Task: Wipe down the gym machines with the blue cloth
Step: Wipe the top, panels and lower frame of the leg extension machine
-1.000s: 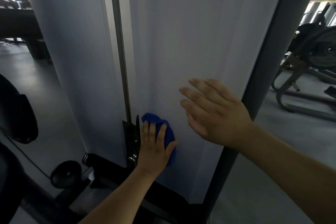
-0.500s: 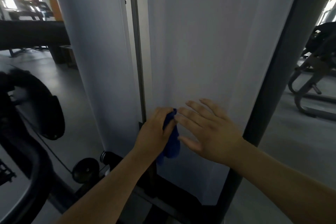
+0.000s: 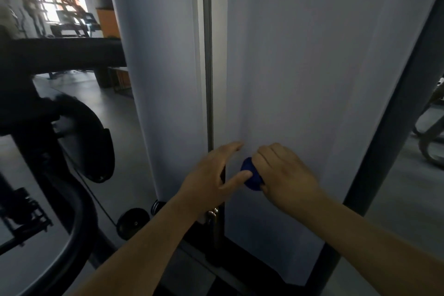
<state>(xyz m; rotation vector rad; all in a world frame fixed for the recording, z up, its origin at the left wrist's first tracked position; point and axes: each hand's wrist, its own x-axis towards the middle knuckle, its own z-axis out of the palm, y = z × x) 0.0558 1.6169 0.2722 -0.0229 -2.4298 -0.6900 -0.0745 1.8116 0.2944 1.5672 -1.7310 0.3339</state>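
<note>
- Head view: the blue cloth [image 3: 254, 181] is bunched into a small wad against the machine's white panel [image 3: 324, 79], low down and close to the panel's left edge, just beside the metal guide rod [image 3: 208, 79].
- The right hand [image 3: 286, 175] covers the wad from the right. Its fingers [image 3: 266, 154] are curled over the cloth and pinch it against the panel.
- The left hand [image 3: 209, 175] sits just left of the cloth. Its fingers [image 3: 230, 148] are fairly straight and close together, with the tips at the panel, and the thumb reaches across to touch the wad.
- The cloth looks soft, light and limp, so it should fold to any shape and carry no weight worth minding.
- It is best held as a wad under the palm and curled fingers, with loose corners tucked in so they do not trail.
- The panel looks smooth, so the cloth should glide; firm pressure is probably needed to keep it from slipping out.
- The rod and the dark fittings below it could snag a loose edge.
</note>
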